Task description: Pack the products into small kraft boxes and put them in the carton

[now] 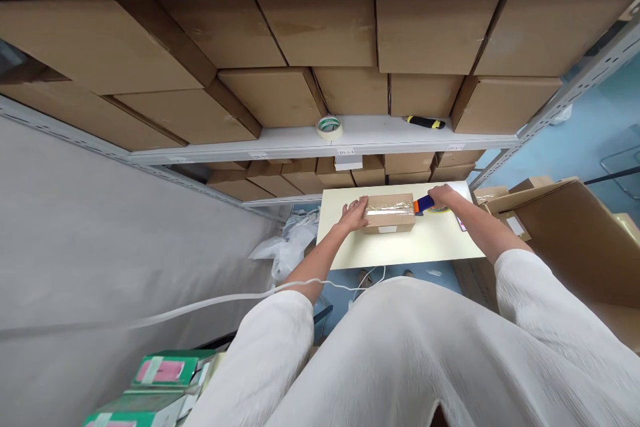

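Note:
A small brown cardboard box [390,208] lies on the pale yellow tabletop [405,248]. Shiny clear tape runs along its top, and a white label is on the side facing me. My left hand [354,215] holds the box at its left end, fingers over the top edge. At the opposite end, my right hand [442,196] grips a blue and orange tape dispenser [424,204], its orange front against the box's right end. Part of a yellowish ring shows below the right hand. A flat pink-edged object [461,223] lies partly hidden by my right forearm.
Brown boxes [320,27] fill the metal shelves ahead. On the shelf edge lie a tape roll [329,127] and a black-yellow utility knife [425,122]. A large open carton [565,240] stands right; plastic bags [295,240] lie left. A white cable [215,303] crosses my left arm.

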`<state>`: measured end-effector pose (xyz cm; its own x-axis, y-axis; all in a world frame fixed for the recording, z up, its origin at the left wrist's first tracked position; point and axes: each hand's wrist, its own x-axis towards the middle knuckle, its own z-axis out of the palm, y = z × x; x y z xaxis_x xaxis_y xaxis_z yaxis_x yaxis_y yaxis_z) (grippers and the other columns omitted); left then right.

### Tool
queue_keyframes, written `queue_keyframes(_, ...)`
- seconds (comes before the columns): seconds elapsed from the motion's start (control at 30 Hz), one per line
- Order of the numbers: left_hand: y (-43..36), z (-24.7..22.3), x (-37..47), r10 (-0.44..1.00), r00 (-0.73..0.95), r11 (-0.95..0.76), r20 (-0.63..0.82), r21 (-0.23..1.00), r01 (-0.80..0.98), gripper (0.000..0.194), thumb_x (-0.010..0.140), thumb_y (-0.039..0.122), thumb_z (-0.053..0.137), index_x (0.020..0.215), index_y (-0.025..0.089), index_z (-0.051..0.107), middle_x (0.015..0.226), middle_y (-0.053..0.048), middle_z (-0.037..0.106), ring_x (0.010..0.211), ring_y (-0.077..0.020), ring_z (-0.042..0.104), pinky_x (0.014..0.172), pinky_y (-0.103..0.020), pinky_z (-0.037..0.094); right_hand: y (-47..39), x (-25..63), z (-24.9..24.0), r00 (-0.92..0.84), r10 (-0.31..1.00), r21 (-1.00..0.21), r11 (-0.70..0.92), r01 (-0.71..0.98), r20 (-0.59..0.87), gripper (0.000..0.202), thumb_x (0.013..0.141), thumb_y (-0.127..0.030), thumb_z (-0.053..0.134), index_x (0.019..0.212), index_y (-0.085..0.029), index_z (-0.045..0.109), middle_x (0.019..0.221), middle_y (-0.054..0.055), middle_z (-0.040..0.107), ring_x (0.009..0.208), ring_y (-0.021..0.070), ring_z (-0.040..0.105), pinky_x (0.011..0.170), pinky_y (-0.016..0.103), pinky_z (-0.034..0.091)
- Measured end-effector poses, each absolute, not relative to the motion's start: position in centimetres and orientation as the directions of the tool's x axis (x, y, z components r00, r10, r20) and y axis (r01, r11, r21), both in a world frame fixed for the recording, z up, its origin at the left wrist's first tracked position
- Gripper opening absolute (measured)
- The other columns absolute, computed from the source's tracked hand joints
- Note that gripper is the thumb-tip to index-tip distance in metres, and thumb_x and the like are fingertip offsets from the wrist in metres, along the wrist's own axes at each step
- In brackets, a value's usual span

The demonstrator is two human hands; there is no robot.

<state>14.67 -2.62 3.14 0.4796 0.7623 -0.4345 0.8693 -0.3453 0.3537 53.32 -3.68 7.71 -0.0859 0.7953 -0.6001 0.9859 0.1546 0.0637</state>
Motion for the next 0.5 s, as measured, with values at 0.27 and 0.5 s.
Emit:
queue_keyframes(0.27,-2.6,3.4,14.8,0.769,0.470,-0.338,-0.434,0.348,0.874,0.113,0.088,0.039,0.075,0.174,0.033,0.002,0.183,-0.015,0.017,0.167,-0.0401,0.020,0.132,-0.064,0.013,-4.6,50.3,7.2,-0.099,0.808,0.156,0.230,0.961,-0.581,0.039,0.066,-0.020,0.085,0.103,-0.017,0.074,0.106,0.020,0.078,0.107,0.0368,0.076,0.104,0.048,0.050)
queue_keyframes(0.5,-2.5,3.6,14.6,0.765,0.472,-0.339,-0.438,0.349,0.874,0.113,0.088,0.041,0.075,0.174,0.033,0.002,0.182,-0.014,0.019,0.166,-0.0394,0.024,0.132,-0.063,0.016,-8.4,54.6,6.5,0.072,0.729,-0.093,-0.184,0.978,-0.681,0.039,0.069,-0.039,0.086,0.100,-0.018,0.073,0.089,0.011,0.075,0.081,0.0269,0.073,0.073,0.035,0.056)
